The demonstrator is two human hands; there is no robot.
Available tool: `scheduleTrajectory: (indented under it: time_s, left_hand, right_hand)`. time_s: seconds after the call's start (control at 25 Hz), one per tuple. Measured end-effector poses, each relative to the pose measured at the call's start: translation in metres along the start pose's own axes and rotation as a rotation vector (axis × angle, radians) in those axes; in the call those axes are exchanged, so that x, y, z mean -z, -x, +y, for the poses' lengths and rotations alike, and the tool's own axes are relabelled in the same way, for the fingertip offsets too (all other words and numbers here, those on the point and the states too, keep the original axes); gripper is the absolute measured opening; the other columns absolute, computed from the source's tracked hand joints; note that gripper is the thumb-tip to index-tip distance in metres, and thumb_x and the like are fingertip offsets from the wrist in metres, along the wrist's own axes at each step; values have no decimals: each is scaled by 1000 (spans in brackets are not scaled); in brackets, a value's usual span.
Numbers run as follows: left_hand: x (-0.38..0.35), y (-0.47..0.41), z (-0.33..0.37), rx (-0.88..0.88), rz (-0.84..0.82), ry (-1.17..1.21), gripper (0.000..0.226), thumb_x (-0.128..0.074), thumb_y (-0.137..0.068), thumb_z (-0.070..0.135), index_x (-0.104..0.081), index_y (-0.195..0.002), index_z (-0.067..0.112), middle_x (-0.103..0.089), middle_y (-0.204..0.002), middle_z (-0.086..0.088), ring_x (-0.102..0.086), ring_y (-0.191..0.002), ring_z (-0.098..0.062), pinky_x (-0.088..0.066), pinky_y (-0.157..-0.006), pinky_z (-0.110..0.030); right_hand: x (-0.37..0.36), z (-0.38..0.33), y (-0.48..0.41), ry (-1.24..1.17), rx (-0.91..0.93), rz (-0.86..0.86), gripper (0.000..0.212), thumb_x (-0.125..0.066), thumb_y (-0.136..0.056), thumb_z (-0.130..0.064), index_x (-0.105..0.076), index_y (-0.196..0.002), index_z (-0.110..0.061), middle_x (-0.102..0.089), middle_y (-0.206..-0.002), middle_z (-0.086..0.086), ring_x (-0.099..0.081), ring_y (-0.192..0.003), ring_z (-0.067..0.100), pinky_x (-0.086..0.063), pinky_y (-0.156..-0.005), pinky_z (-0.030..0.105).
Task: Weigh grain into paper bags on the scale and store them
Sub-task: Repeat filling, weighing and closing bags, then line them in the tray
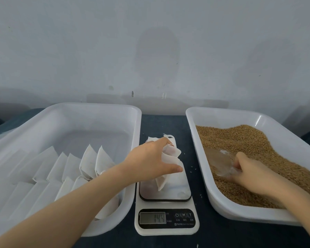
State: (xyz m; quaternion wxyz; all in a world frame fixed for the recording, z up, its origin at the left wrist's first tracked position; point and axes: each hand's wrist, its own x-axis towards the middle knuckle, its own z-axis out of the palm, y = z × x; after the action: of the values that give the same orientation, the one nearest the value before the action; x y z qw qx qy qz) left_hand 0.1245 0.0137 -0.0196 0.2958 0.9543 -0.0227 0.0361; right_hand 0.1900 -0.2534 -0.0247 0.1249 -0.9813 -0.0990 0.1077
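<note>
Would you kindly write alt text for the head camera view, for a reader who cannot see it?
A person's left hand holds a white paper bag on a digital scale, while the right hand grips a clear scoop in a tray of brown grain. A white tray at the left holds rows of more bags.

This looks like a plain, makeshift weighing and packing station, with a bare, stained white wall [150,51] behind a dark counter [161,122]. On it a digital scale [166,204] sits between a white plastic tray [97,105] of folded paper bags [70,165] and a second tray [222,111] heaped with loose grain [249,140].
</note>
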Motion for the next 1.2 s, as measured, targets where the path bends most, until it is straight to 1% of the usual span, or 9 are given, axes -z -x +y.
scheduleTrajectory:
  time_s: [0.08,0.16,0.24,0.48,0.56,0.72,0.84,1.0,1.2]
  left_hand:
    - [0,0,0,-1,-4,-2,56,-66,-69,66,-44,-114,41,-48,-98,23,-51,-91,-8,-36,-65,-20]
    - [0,0,0,0,-5,3,55,-66,-69,66,-44,-114,41,-48,-98,22,-51,-91,-8,-38,-68,-22]
    - [0,0,0,-2,-4,-1,56,-66,-69,66,-44,-114,41,-48,-98,22,-51,-91,-9,-38,-68,-22]
    - [-1,-1,-1,7,2,-12,57,-66,-69,66,-44,-115,41,-50,-103,18,-51,-94,-11,-38,-73,-25]
    - [-1,0,-1,6,4,-17,58,-66,-68,66,-44,-116,41,-51,-104,18,-51,-93,-10,-37,-73,-24]
    - [-1,0,0,3,6,-26,58,-66,-69,66,-44,-116,41,-50,-102,19,-50,-92,-9,-36,-71,-24]
    - [-1,0,0,3,5,-28,57,-66,-70,65,-44,-116,40,-50,-101,19,-50,-91,-9,-35,-68,-22]
    - [0,0,1,2,-8,-20,58,-66,-71,65,-44,-118,39,-51,-105,18,-52,-93,-10,-38,-72,-24]
    - [0,0,2,2,-14,-25,58,-65,-71,65,-43,-118,38,-50,-105,18,-52,-94,-11,-38,-71,-24]
  right_hand:
    - [-2,3,-2,-45,-27,16,25,-61,-88,-41,-43,-88,-24,-61,-80,-5,-54,-63,7,-40,-48,20]
    - [-2,5,-5,-65,-56,23,26,-63,-86,-43,-45,-88,-23,-61,-79,-5,-56,-65,8,-38,-49,21]
    - [-2,5,-6,-62,-74,32,26,-63,-85,-43,-46,-88,-23,-61,-79,-5,-58,-66,9,-37,-48,21]
    - [0,4,-5,-40,-96,85,27,-60,-88,-38,-42,-90,-18,-60,-78,-2,-55,-58,7,-30,-36,13]
    - [0,3,-4,-10,-83,106,24,-58,-91,-34,-40,-90,-17,-59,-76,-1,-55,-56,7,-30,-34,13]
    - [2,5,-2,79,-56,196,19,-52,-94,-30,-37,-85,-23,-59,-76,-3,-58,-58,8,-35,-41,17]
    - [3,3,-1,49,-40,180,23,-56,-92,-32,-37,-82,-24,-60,-76,-4,-58,-58,8,-36,-42,17]
    - [5,1,1,50,-23,163,25,-58,-90,-35,-36,-81,-25,-58,-76,-5,-55,-56,6,-32,-40,14]
    - [5,1,1,101,-2,170,25,-57,-91,-34,-36,-80,-27,-57,-77,-6,-55,-59,6,-34,-44,16]
